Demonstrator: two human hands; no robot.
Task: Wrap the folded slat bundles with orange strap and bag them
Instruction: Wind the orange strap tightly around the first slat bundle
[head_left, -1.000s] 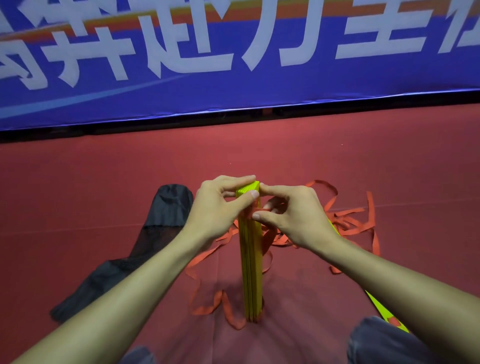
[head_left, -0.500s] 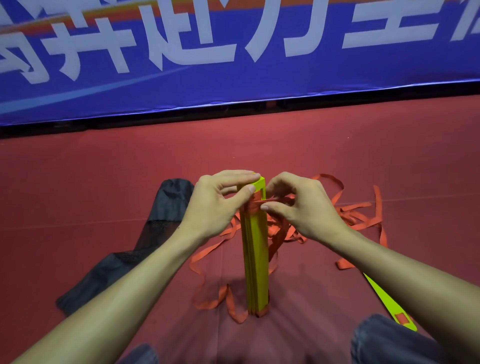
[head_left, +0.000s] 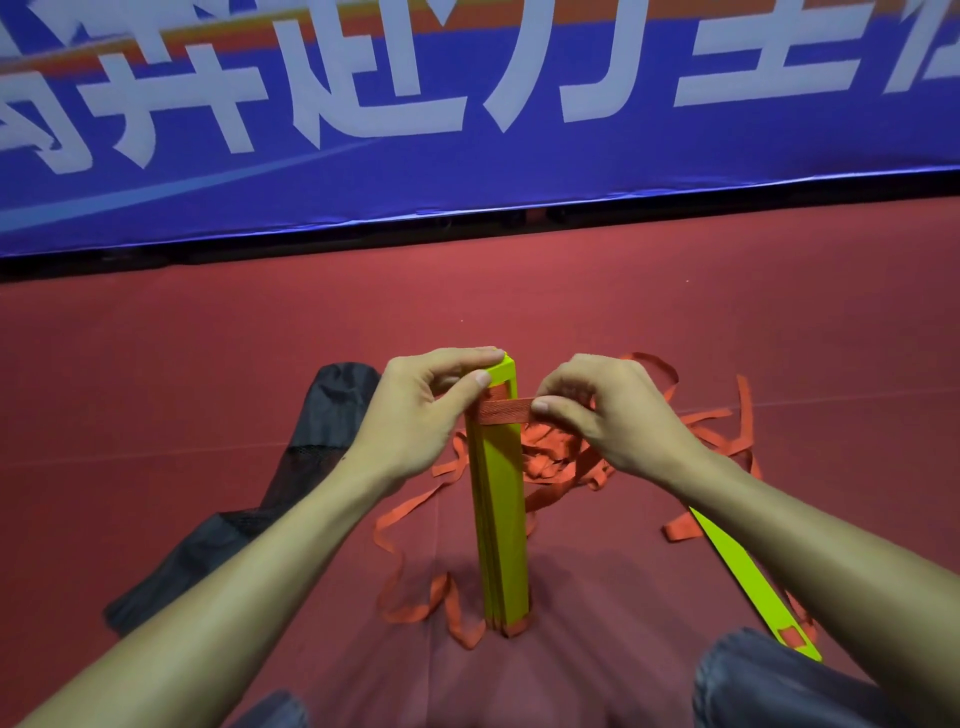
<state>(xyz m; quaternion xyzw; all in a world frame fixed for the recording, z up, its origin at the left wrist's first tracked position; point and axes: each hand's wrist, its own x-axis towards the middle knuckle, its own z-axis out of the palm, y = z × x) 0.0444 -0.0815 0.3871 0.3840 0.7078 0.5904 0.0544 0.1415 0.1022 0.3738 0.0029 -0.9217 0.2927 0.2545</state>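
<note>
On the red floor (head_left: 208, 364), slat bundle (head_left: 501, 519): stands upright on its lower end between the two forearms, yellow-green, broad face toward the camera.
Orange strap (head_left: 498, 413): crosses the bundle's near face flat, just below the top; trails off to the right into a loose tangle behind and beside the bundle; more loops curl round the foot.
Left grip (head_left: 415, 410): closed on the bundle's top end, thumb on the near face, forefinger over the top.
Right grip (head_left: 608, 415): pinches the strap at the bundle's right edge, thumb against curled fingers.
Loose slat (head_left: 748, 577): lies flat to the right, partly under the right forearm; orange shows through a slot at its near end.
Black mesh bag (head_left: 311, 457): lies slack on the floor to the left, apart from the bundle, partly behind the left forearm.
Grey trouser knee (head_left: 769, 686): at the bottom edge, right of the bundle.
Blue banner (head_left: 467, 171): runs along the far edge of the floor, large white characters.
</note>
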